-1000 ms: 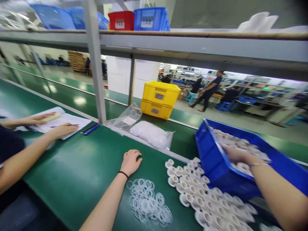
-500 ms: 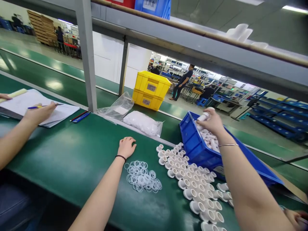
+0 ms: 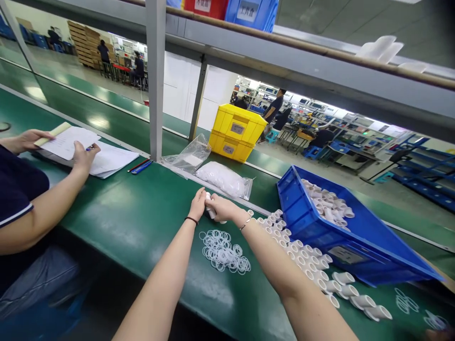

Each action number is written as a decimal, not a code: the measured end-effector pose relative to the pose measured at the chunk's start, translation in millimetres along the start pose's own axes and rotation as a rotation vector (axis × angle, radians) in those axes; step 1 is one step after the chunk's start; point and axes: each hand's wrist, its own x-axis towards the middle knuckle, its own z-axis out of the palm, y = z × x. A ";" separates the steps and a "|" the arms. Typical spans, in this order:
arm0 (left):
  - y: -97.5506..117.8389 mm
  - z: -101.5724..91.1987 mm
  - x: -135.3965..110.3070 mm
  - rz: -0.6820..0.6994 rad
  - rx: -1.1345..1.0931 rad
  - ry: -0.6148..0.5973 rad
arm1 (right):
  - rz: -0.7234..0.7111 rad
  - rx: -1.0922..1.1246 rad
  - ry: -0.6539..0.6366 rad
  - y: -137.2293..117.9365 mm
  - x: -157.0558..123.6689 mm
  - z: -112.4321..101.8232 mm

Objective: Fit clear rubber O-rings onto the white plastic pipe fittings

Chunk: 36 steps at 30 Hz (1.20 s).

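Note:
My left hand (image 3: 198,204) and my right hand (image 3: 224,208) meet over the green bench top, closed around several white plastic flanged sleeves (image 3: 211,212). Fingers hide most of these sleeves. Just nearer to me lies a loose pile of thin translucent rings (image 3: 225,252). Under and beyond my right forearm, rows of white flanged sleeves (image 3: 302,258) stand on the bench. The blue bin (image 3: 355,248) beyond them is tilted and holds a heap of the same sleeves (image 3: 329,203).
A clear bag of white parts (image 3: 223,179) lies near yellow stacked crates (image 3: 236,132). A grey post (image 3: 155,85) carries the overhead shelf. At left a co-worker's hand (image 3: 83,156) holds a pen over papers (image 3: 113,158). More rings (image 3: 405,301) lie at far right.
My right hand has come from the blue bin to my left hand, bringing white sleeves. My left hand, earlier resting on the bench, now closes on them too. The view has shifted.

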 end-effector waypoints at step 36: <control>-8.8 -1.9 11.9 -0.021 -0.238 0.203 | 0.546 0.360 0.348 -22.7 -51.9 41.5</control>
